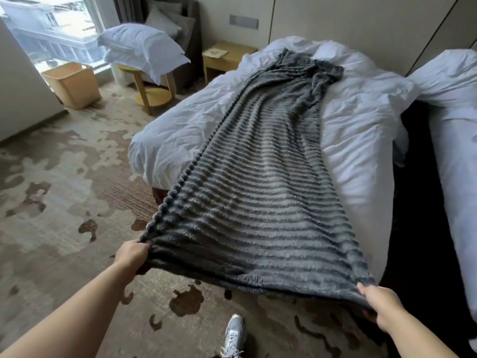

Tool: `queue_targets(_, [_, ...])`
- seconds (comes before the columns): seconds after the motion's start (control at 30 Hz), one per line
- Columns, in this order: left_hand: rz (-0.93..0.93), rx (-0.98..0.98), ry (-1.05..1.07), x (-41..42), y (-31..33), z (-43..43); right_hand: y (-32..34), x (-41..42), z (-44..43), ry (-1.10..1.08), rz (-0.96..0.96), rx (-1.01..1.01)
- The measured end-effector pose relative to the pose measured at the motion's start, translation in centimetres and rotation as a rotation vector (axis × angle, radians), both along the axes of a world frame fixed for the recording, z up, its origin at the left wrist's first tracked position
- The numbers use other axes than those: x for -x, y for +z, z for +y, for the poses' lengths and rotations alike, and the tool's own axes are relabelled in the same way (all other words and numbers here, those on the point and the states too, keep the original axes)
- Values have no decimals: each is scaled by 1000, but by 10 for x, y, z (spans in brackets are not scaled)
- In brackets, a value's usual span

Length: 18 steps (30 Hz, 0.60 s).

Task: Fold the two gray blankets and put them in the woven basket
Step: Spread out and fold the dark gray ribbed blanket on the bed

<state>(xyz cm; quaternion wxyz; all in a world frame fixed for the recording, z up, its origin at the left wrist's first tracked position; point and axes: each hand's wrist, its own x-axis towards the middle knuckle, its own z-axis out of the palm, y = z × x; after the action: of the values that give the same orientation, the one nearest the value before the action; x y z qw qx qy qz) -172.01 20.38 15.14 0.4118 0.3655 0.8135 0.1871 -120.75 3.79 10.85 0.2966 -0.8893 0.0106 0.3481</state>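
Here the left hand point(130, 255) and right hand point(379, 301) pinch the gray blanket point(258, 177) corners; folding probably comes next, far end to near.

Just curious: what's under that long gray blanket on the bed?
The gray blanket lies on the bed's rumpled white duvet. Its near end hangs in the air, held by the left hand and right hand. Anything beneath its middle is covered.
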Motion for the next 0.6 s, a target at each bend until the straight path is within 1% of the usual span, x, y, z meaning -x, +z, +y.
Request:
queue_targets(0.1, [-322,-76,241,-3,21,-7,3,7,-19,-56,98,-77])
queue_targets(0.17, [-412,-143,298,0,45,-8,22,10,-23,-122,146,-187])
queue_targets(0.27, [-564,-274,298,7,88,-4,82,8,-13,-211,149,-448])
queue_targets(0.33, [-671,-398,267,18,111,2,135,7,-10,-251,121,-685])
queue_targets(0.4, [-713,-456,243,31,118,6,178,10,-17,-259,88,-912])
queue_targets(0.43, [-684,-441,242,38,114,6,190,14,-24,-248,69,-965])
queue_targets(0.47, [-632,-405,246,44,108,4,193,18,-32,-245,42,-956])
queue_targets(0.5, [-568,-367,252,50,97,3,188,23,-41,-250,21,-893])
queue_targets(0.57, [-467,-291,260,61,76,-7,161,36,-63,-272,15,-715])
queue_targets(0.6, [-453,-262,268,67,66,-13,144,44,-73,-288,13,-645])
